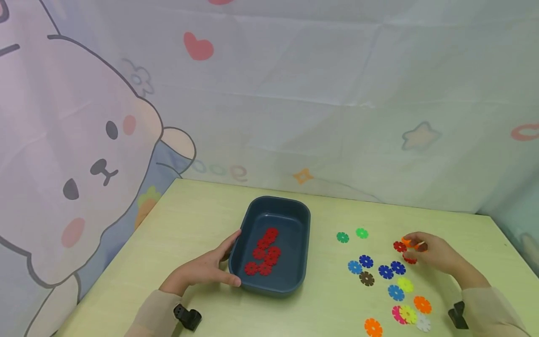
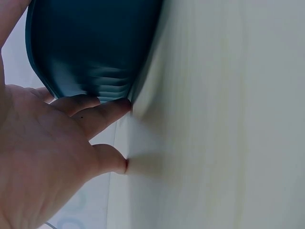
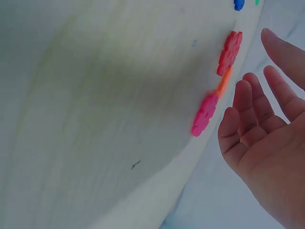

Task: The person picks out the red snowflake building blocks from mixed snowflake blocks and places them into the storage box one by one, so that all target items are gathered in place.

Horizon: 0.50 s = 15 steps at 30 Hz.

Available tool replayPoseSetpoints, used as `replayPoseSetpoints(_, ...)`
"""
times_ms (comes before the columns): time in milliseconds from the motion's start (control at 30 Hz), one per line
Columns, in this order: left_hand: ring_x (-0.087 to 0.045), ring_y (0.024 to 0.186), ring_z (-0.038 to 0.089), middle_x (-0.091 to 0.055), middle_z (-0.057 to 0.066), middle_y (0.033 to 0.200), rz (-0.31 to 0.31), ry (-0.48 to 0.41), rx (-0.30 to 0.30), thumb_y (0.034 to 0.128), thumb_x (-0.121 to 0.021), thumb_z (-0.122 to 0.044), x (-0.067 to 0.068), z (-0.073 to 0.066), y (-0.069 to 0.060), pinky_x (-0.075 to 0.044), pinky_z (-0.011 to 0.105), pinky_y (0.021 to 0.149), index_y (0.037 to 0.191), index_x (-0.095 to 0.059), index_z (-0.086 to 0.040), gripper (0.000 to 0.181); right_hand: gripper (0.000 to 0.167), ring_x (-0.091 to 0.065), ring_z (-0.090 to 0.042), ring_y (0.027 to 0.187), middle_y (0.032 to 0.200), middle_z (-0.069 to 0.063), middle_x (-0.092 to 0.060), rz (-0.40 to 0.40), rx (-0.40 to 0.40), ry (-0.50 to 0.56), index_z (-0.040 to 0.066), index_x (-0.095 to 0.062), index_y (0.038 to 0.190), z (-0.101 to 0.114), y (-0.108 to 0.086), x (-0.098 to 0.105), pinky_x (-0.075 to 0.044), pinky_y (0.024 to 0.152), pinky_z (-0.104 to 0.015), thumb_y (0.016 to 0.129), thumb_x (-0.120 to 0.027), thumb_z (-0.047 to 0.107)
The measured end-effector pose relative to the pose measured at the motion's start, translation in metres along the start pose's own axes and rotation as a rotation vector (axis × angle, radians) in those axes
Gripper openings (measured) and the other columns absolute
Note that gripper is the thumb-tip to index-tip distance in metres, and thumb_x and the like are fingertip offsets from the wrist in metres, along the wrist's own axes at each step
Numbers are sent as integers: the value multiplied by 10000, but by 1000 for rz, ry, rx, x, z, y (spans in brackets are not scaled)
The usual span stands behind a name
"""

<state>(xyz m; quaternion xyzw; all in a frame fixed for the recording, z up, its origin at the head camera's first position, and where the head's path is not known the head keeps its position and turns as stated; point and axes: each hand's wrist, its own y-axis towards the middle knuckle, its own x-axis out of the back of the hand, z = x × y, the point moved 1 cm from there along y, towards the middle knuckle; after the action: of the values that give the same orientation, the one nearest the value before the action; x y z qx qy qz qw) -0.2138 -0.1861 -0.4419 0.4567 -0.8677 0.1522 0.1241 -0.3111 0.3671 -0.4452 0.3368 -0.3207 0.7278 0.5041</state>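
My left hand [image 1: 205, 268] rests against the left side of a dark blue rectangular tub [image 1: 305, 243], thumb by the near corner. In the left wrist view its spread fingers touch the tub's outer wall [image 2: 90, 47]. Several red notched discs [image 1: 251, 268] lie inside the tub, most in one group. At the right, my right hand [image 1: 438, 252] hovers over red and orange discs, its fingers loosely bent. A red disc [image 1: 399, 246] lies just left of the fingertips. In the right wrist view, a red disc [image 3: 230, 53] and a pinkish disc [image 3: 205, 114] lie beyond the fingers, apart from them.
Loose discs lie right of the tub: two green [image 1: 343, 237], several blue [image 1: 385, 272], a brown [image 1: 367, 279], yellow [image 1: 405, 284], orange [image 1: 422, 304], pink and white [image 1: 423, 323]. A printed cloth [image 1: 294, 117] hangs behind the pale table [image 1: 202, 201].
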Motion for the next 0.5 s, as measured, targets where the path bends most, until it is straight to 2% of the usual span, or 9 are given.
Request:
replayPoseSetpoints(200, -134, 1454, 399, -39, 146, 1612, -1, -7, -3, 818, -786, -307, 0, 0, 1, -198, 577, 1133, 1560, 64, -238, 1131, 612, -577, -383, 992, 1175, -291, -574, 26, -5, -27, -105, -537, 1252, -7, -2, -2, -495, 870, -535, 818, -772, 258)
replayPoseSetpoints(500, -122, 1453, 409, -30, 144, 1613, -4, 1, -6, 813, -791, -310, 0, 1, 1, -200, 581, 1130, 1560, 65, -237, 1138, 602, -571, -369, 983, 1176, -292, -577, 25, -35, -31, -105, -545, 1235, -9, -2, -5, -500, 874, -525, 798, -790, 230)
